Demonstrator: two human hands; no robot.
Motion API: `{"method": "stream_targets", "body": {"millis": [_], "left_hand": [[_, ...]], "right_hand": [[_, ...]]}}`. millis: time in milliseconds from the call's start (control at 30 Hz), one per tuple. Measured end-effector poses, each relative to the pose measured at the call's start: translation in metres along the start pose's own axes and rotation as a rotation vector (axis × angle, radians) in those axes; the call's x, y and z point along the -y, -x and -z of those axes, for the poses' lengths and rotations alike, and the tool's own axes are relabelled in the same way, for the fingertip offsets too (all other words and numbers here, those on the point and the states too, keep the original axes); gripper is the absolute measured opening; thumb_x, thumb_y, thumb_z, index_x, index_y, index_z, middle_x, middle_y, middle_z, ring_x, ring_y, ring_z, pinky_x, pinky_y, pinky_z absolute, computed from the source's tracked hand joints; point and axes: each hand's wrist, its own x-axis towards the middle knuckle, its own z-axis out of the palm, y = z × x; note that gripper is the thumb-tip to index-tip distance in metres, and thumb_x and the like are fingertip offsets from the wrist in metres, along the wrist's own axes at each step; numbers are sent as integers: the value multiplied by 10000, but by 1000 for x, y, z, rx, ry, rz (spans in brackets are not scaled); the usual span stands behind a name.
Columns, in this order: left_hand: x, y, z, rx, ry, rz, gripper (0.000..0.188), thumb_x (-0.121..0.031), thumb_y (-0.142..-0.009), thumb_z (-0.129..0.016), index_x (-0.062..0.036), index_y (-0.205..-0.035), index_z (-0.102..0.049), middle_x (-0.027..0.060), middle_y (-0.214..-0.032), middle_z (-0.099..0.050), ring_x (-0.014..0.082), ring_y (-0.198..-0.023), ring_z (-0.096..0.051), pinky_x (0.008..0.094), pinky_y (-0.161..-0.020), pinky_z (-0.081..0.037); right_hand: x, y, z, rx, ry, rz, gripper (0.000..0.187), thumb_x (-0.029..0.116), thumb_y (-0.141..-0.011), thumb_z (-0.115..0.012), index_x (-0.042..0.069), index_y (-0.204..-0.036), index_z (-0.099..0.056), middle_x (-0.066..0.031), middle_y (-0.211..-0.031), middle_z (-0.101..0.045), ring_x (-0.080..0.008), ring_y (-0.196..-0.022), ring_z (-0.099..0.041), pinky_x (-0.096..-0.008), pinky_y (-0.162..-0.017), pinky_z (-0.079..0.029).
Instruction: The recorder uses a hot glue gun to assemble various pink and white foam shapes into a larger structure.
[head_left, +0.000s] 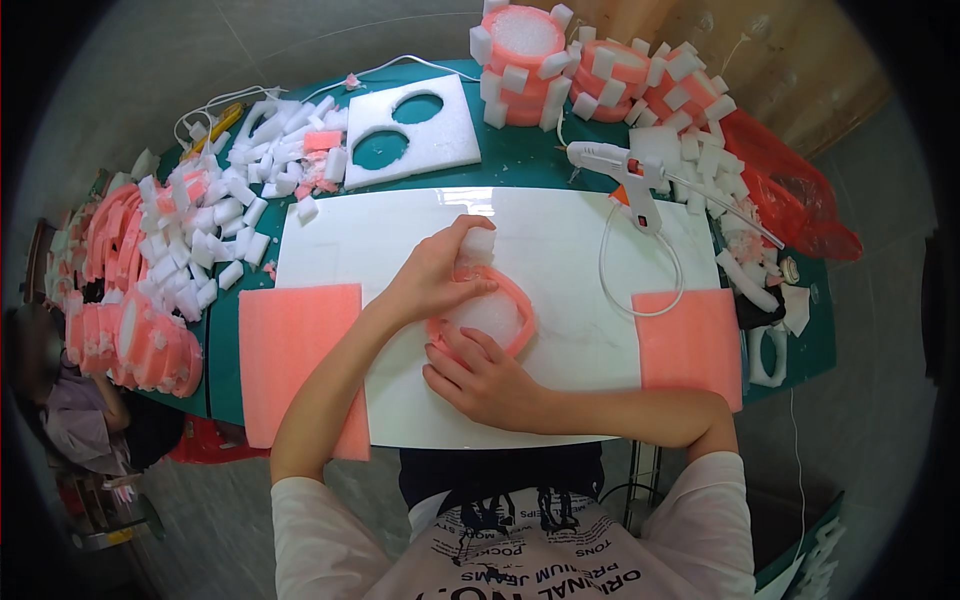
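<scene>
Two hands (437, 272) (490, 388), one ring (527, 318), perhaps one block (479, 244).

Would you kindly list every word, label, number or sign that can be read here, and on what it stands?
Shirt: several lines of dark printed lettering, partly readable; I won't copy the words.
Glue gun: any marking is too small to read.
Pink foam ring: no text visible.

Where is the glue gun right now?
In the head view, the glue gun is at the upper right, by the far right corner of the white board, with the pink ring nearer the person and to its left.
</scene>
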Motion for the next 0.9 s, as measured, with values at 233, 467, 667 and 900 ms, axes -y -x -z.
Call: {"method": "stream_targets", "body": {"millis": [233, 467, 667, 900], "left_hand": [[-2, -1, 0, -34, -133, -32, 564, -208, -709, -758, -137, -1189, -470, 177, -897, -630, 363, -847, -610, 397, -733, -484], [-2, -1, 0, -28, -146, -30, 556, -220, -707, -762, -132, -1174, -474, 182, -888, -631, 370, -836, -611, 400, -721, -487], [-3, -2, 0, -23, -132, 12, 560, -220, -706, -762, -121, -1174, -471, 193, -883, -632, 376, -833, -613, 401, -716, -490], [-3, 0, 0, -26, -105, 10, 569, -211, -715, -750, -121, -1198, -463, 191, -889, -629, 365, -831, -616, 395, -722, -492]], "right_hand": [[-1, 0, 0, 0, 4, 1, 190, 176, -770, -553, 53, -913, -575, -109, -1037, -580, -331, -1139, -506, -428, -944, -385], [0, -1, 0, -15, -1, -8, 179, 173, -767, -552, 52, -897, -573, -105, -1022, -575, -330, -1134, -506, -420, -936, -390], [-1, 0, 0, -14, 7, -3, 179, 174, -770, -548, 53, -900, -571, -105, -1021, -573, -329, -1134, -504, -424, -937, -388], [0, 0, 0, -9, -2, -5, 189, 171, -769, -551, 49, -912, -570, -108, -1028, -573, -331, -1142, -503, -427, -941, -389]]}}
